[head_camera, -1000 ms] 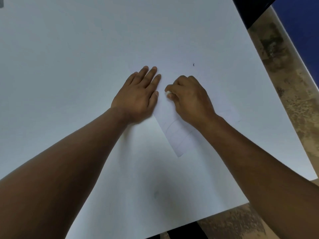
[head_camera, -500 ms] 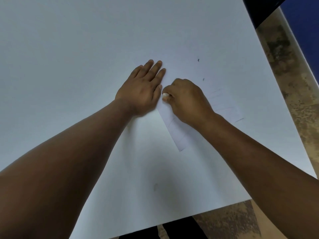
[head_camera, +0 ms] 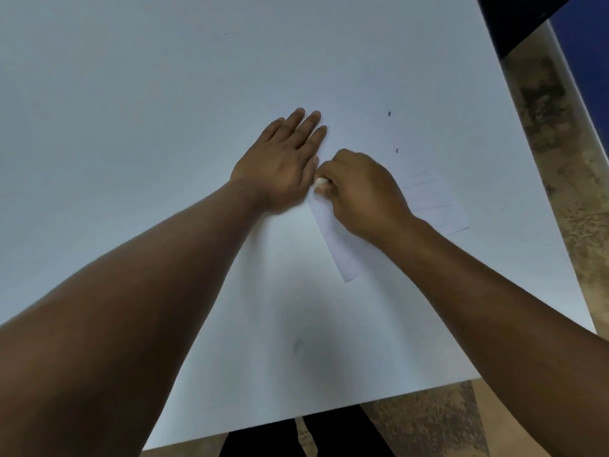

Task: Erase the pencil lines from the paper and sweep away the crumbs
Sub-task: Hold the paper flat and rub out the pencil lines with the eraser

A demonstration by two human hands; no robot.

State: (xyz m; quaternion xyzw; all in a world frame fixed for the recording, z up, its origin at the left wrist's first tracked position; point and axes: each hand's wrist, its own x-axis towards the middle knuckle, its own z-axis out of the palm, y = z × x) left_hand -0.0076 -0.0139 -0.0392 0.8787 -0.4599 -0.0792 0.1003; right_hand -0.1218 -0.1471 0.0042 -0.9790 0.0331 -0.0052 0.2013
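Note:
A small white sheet of paper (head_camera: 431, 202) with faint pencil lines lies on the white table (head_camera: 164, 110), mostly covered by my right hand and forearm. My left hand (head_camera: 283, 163) lies flat with straight fingers, pressing the paper's left edge. My right hand (head_camera: 359, 192) has curled fingers that pinch a small white eraser (head_camera: 320, 183) against the paper near its left side. Two dark crumbs (head_camera: 390, 113) lie on the table beyond the paper.
The table's right and near edges border a mottled brown floor (head_camera: 560, 159). A dark blue panel (head_camera: 586, 61) stands at the far right. A faint grey smudge (head_camera: 298, 346) marks the table near me. My dark-clothed legs (head_camera: 306, 437) show under the near edge.
My right hand has slid the eraser back toward me and left along the paper, closer to my left thumb. More of the paper's lined right part shows. My left hand stays pressed flat.

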